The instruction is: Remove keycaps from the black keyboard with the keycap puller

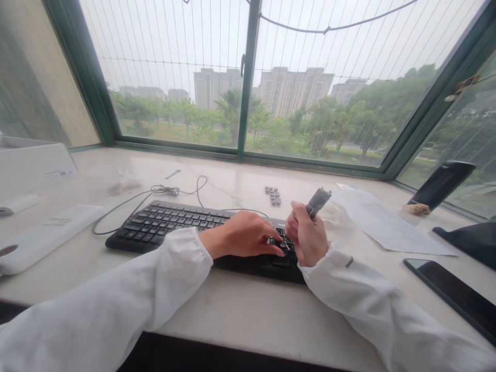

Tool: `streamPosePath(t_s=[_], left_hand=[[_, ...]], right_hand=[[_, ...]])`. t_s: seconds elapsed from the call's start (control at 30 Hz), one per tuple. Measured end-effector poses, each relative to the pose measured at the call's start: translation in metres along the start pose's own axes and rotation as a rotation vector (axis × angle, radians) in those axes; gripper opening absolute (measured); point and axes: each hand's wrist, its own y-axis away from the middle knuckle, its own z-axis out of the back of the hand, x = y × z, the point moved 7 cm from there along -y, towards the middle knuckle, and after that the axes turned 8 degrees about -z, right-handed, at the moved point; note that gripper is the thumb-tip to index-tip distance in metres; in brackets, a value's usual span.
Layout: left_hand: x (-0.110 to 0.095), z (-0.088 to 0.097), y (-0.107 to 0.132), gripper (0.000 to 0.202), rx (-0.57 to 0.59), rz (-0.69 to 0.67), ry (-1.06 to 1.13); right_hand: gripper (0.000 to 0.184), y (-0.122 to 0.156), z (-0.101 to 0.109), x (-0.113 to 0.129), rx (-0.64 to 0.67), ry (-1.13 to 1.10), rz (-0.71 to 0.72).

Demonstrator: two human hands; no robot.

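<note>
A matte black plastic keyboard (163,225) with a thin, curling cable lies on the pale, glossy stone sill (232,310). The left hand (248,235) rests flat on its right-end keys, fingers loosely together, fingertips touching the keycaps. The right hand (308,237) is clenched around a slim dark grey tool (318,201), tilted just above the keyboard's right end. Small loose dark keycaps (273,196) sit behind. A printed white paper sheet (383,222) lies to the right, its text too small to read.
</note>
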Motion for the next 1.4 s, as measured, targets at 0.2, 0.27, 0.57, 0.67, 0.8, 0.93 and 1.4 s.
streamPosePath(t_s=[0.2,0.27,0.57,0.67,0.8,0.93,1.4], left_hand=[[0.0,-0.001,0.0,0.035,0.011,-0.005,0.001],[-0.001,-0.001,0.0,0.035,0.011,-0.006,-0.006],[-0.002,0.0,0.0,0.033,0.0,-0.011,-0.028],[-0.002,0.001,0.0,0.033,0.002,-0.014,-0.028],[-0.001,0.001,0.0,0.031,0.018,0.005,-0.012],[0.0,0.001,-0.001,0.031,0.043,0.028,0.016],[0.01,-0.003,0.0,0.023,-0.007,0.069,0.174]], right_hand=[[0.049,0.003,-0.003,0.001,-0.001,0.0,-0.023],[0.049,0.004,-0.004,0.003,0.001,0.006,-0.009],[0.046,0.004,-0.004,0.003,0.02,0.008,0.008],[0.045,0.004,-0.004,0.002,0.028,0.05,0.041],[0.045,0.008,-0.007,0.005,0.048,0.221,0.162],[0.044,0.011,-0.01,0.007,0.058,0.338,0.206],[0.041,-0.003,-0.015,-0.008,0.117,0.116,0.018]])
